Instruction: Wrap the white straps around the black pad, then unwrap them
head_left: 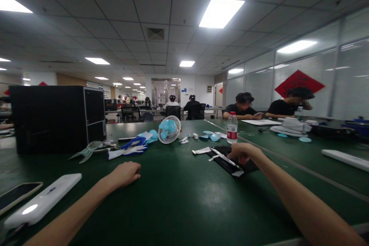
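My left hand (127,173) rests on the green table with its fingers curled in, and nothing shows in them. On the right, my right hand (243,153) is bent down over a flat black pouch (248,166), fingers curled at its upper side beside a shiny white strip (226,157). The fingertips are partly hidden; they appear to grip the pouch. A white paper piece (201,151) lies just left of it. Behind my right hand stands a water bottle (232,128) with a red cap. Nearest beyond my left hand are blue-and-white gloves (129,148).
A small fan (169,129) with blue blades leans at the table's middle, loose blue blades (210,136) beside it. At left stand a black computer case (52,119), a white power bank-like device (46,198) and a phone (19,195). Two people sit across at right.
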### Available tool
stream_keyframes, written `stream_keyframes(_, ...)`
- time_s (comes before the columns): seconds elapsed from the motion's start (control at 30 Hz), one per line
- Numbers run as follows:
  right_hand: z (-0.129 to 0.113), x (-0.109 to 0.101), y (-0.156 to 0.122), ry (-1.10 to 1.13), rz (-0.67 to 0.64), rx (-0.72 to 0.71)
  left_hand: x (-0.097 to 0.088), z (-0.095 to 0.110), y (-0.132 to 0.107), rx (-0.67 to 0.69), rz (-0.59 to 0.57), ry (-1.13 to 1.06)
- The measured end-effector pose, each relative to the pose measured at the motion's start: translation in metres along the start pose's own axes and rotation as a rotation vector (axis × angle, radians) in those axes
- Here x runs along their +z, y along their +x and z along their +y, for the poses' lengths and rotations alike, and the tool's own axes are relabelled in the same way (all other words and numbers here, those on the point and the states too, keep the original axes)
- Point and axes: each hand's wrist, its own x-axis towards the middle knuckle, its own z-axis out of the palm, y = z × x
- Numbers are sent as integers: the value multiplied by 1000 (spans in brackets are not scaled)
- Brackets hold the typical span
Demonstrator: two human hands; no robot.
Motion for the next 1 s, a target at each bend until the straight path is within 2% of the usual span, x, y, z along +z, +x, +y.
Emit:
stream_keyframes(0.1,-10,3,-9,-20,-140,100,-1,1,-1,-8,-7,-11)
stream_keyframes(0.2,-16,5,-14,-24,-181,100,-2,3,-3,-18,-9,0)
stream_keyframes(0.6,-13,9,-6,-48,-171,89,4,-6,1,-5,-6,-36)
stream_keyframes(1.0,-18,14,-11,-13,-141,66,1,-3,-3,3,-23,-47)
